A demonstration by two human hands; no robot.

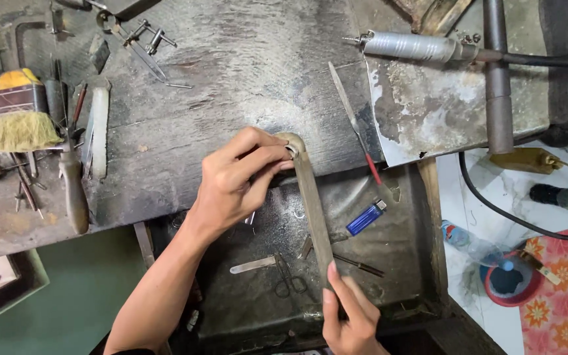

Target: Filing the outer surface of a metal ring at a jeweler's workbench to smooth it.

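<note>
Left hand (pixel 238 177) pinching a small ring-like piece (pixel 290 150) against the top end of a long flat stick (pixel 313 213), fingers curled tight around it. Right hand (pixel 350 315) gripping the stick's lower end, thumb and fingers closed on it. Long axis running from the right hand up and slightly left to the left hand, over an open drawer (pixel 428 217). Just right of the stick, 1 blue rectangular lighter (pixel 366 217); label not readable. Far left of both hands, a yellow-handled brush (pixel 21 112).
</note>
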